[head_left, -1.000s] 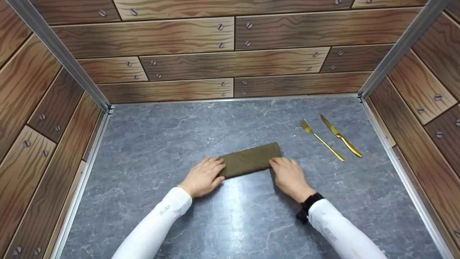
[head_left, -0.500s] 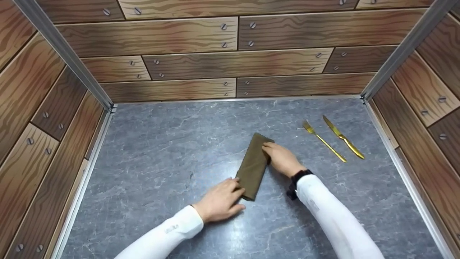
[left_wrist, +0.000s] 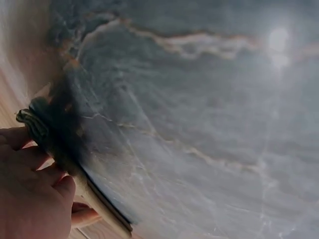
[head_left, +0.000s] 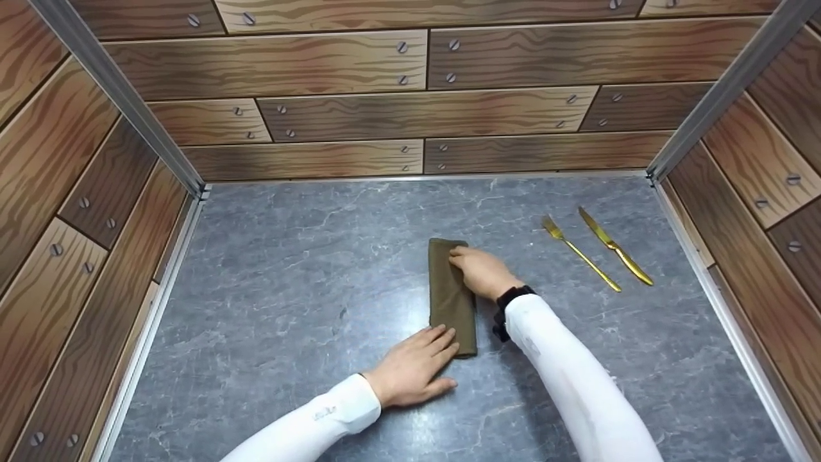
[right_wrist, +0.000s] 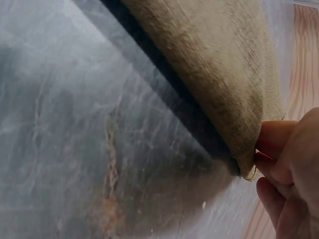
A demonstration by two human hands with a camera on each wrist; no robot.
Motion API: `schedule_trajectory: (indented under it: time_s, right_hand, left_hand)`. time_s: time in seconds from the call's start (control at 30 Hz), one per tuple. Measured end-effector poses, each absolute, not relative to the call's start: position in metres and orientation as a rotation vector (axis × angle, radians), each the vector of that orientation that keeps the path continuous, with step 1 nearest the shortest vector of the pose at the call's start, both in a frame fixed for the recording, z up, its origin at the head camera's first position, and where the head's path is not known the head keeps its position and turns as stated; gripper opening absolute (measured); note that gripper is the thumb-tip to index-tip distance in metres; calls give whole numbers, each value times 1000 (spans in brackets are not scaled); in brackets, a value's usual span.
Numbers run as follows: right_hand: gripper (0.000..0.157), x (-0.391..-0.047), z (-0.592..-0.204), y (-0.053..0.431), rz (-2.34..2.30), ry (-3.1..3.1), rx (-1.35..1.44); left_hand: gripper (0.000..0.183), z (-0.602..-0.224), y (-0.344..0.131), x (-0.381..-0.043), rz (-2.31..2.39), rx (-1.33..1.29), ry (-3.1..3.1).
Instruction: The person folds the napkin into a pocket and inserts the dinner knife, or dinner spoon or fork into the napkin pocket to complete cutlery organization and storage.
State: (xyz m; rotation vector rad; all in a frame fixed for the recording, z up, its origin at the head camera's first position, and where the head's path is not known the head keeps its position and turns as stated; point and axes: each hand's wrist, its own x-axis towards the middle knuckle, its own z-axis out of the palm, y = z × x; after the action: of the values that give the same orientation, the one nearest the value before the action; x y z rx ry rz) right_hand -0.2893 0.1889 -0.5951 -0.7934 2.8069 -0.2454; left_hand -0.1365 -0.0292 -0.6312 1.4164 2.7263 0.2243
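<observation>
A folded olive-brown cloth napkin point(head_left: 451, 301) lies on the grey marbled tabletop, its long sides running from near to far. My left hand point(head_left: 414, 367) rests with extended fingers on its near left edge. At the far right end, my right hand point(head_left: 485, 273) pinches the napkin's edge. The right wrist view shows the fingers point(right_wrist: 276, 134) at a corner of the coarse-woven cloth point(right_wrist: 214, 69), which is raised a little there. In the left wrist view the hand point(left_wrist: 30, 194) lies along the folded edge point(left_wrist: 107, 206).
To the right lie a gold fork point(head_left: 587, 260) and a gold knife point(head_left: 612, 247), side by side and slanted. Wood-patterned walls point(head_left: 340, 115) with metal edge strips enclose the tabletop point(head_left: 288, 269) at the back and both sides.
The napkin has turned from lying nearly crosswise to pointing away from me. My left hand has moved right and nearer; my right hand has moved farther away and left. Fork and knife stay put.
</observation>
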Motion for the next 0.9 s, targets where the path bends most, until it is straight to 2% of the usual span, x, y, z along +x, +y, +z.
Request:
schedule_trajectory:
  time_s: [0.27, 0.53, 0.73, 0.9]
  right_hand:
    - [46, -287, -603, 190, -279, 2822, -810]
    - [47, -286, -607, 202, -673, 2777, -667]
    - [45, -284, -613, 236, -886, 2893, -606]
    - [45, -280, -616, 284, -836, 3005, -486]
  left_hand:
    - [71, -624, -26, -139, 161, 1413, 2741]
    - [66, -617, -17, -144, 134, 1401, 2758]
    - [64, -612, -14, -145, 120, 1384, 2778]
    - [63, -608, -10, -148, 100, 1375, 2778]
